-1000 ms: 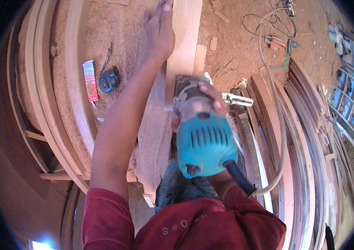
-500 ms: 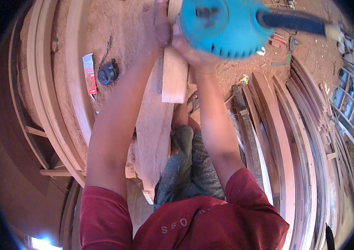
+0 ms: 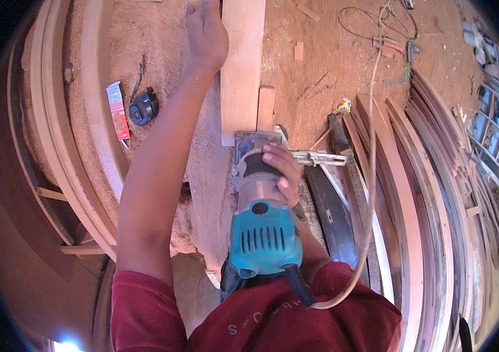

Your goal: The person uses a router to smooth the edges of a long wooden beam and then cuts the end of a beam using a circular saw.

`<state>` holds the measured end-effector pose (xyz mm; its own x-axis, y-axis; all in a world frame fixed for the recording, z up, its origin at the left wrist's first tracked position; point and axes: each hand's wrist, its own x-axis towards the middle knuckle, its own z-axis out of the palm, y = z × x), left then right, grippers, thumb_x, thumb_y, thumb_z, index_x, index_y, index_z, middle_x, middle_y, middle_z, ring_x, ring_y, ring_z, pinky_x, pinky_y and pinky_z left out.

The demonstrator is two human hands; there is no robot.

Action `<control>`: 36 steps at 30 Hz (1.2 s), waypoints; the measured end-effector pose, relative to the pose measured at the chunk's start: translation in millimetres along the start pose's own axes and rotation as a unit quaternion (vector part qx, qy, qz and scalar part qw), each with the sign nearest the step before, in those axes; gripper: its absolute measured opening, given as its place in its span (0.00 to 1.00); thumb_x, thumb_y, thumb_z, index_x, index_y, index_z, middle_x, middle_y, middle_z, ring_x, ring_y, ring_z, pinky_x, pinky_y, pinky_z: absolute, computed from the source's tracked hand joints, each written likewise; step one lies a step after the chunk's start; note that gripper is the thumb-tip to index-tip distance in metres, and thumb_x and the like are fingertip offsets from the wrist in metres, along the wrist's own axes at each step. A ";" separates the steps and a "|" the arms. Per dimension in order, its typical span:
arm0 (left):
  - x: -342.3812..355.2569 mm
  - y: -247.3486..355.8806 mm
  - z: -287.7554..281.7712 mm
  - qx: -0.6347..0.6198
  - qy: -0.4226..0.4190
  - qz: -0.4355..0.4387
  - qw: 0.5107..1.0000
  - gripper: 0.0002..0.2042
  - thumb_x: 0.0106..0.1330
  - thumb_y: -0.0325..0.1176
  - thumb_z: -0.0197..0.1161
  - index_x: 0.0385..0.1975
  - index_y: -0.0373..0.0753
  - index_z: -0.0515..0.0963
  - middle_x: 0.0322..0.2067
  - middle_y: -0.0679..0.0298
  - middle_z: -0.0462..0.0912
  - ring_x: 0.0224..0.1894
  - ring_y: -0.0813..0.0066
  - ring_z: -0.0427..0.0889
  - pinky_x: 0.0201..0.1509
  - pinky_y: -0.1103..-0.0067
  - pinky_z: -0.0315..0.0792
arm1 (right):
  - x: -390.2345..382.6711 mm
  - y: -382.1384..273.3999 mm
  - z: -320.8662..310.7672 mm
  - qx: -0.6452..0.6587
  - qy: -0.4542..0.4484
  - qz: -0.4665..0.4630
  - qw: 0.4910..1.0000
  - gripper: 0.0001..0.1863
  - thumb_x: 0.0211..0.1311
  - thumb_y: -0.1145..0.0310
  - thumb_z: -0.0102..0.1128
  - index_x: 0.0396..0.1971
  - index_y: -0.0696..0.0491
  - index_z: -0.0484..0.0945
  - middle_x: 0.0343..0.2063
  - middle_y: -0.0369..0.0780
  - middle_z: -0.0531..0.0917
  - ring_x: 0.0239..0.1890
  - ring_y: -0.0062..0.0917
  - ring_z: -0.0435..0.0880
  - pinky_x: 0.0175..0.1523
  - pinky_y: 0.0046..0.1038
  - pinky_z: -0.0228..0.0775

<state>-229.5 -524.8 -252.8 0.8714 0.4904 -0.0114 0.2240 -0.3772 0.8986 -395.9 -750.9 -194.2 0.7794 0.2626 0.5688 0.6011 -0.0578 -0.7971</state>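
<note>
My right hand [image 3: 283, 170] is wrapped round the body of a teal trim router [image 3: 266, 237], its fingers on the right side near the base. The router's base plate [image 3: 240, 141] meets the near end of a pale wooden board [image 3: 242, 70]. A metal edge guide [image 3: 322, 158] sticks out to the right of the base. My left hand [image 3: 207, 35] is closed at the board's left edge, farther up; its fingertips are partly cut off by the top of the view. Under the board lies a wider, dusty plank [image 3: 211, 176].
A black tape measure [image 3: 144, 107] and a red-and-white packet [image 3: 118, 111] lie on the left. Curved timber pieces [image 3: 100, 88] stand beyond them. Long boards [image 3: 387, 193] are stacked on the right. The router's cord [image 3: 371, 199] loops up to the sawdust-covered ground. A small block [image 3: 266, 105] touches the board.
The router has come down and toward me, from above the board's far part to its near end. My right hand came back with it. My left hand stays by the board's left edge.
</note>
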 end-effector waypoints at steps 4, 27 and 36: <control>-4.6 44.0 -6.8 -0.071 0.004 -0.011 0.997 0.26 0.79 0.42 0.30 0.65 0.34 0.68 0.63 0.44 0.70 0.68 0.51 0.65 0.74 0.66 0.54 | 15.8 9.2 9.8 -0.023 0.029 0.010 0.999 0.22 0.69 0.58 0.52 0.60 0.44 0.62 0.46 0.53 0.81 0.45 0.51 0.82 0.53 0.57 0.73; 1.7 23.3 -6.2 0.001 -0.008 0.036 0.999 0.29 0.78 0.47 0.27 0.66 0.37 0.68 0.66 0.49 0.68 0.73 0.53 0.58 0.76 0.59 0.36 | 157.9 153.7 63.6 0.063 0.104 0.120 0.985 0.15 0.71 0.65 0.53 0.54 0.54 0.74 0.45 0.46 0.81 0.48 0.32 0.80 0.54 0.33 0.72; 3.7 40.0 -5.9 -0.030 -0.024 -0.048 0.998 0.25 0.78 0.42 0.35 0.66 0.35 0.68 0.67 0.49 0.67 0.74 0.54 0.57 0.77 0.59 0.36 | 201.5 178.7 69.9 0.095 0.007 0.125 0.988 0.20 0.65 0.65 0.59 0.55 0.54 0.71 0.45 0.45 0.80 0.48 0.32 0.80 0.53 0.34 0.73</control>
<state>-220.0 -533.4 -214.3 0.8675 0.4830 -0.1187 0.2820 -0.2810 0.9174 -143.8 -640.9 -236.2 0.9024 0.2490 0.3515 0.3470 0.0635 -0.9357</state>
